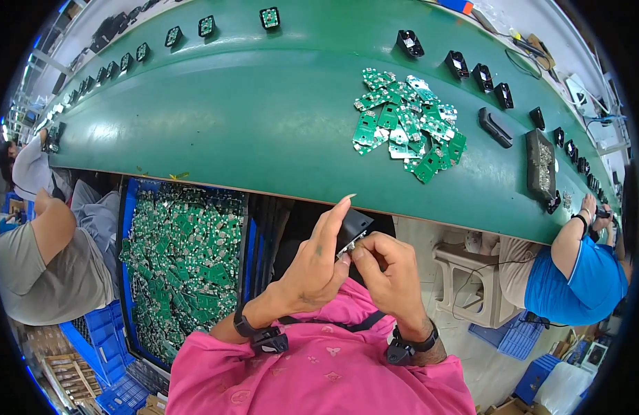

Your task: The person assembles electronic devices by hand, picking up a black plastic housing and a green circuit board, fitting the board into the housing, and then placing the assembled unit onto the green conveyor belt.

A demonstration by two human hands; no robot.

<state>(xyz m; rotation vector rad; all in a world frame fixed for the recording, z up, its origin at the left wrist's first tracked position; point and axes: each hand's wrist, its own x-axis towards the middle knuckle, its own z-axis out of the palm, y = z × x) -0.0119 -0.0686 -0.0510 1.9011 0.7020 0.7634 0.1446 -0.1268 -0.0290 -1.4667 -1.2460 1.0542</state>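
My left hand (309, 259) holds a black plastic housing (355, 223) in front of my chest, just off the green bench's front edge. Its fingers are stretched up along the housing's side. My right hand (389, 266) is closed in a pinch at the housing's lower edge, where small light-coloured parts show between the two hands. What exactly the right fingertips grip is hidden. On the bench beyond lies a loose heap of green circuit boards (409, 124).
A blue-rimmed crate full of green circuit boards (184, 270) stands left of me, below the bench (250, 104). Black housings (458, 63) line its far side. A black curved piece (496, 128) and a dark block (539, 166) lie right. People sit on both sides.
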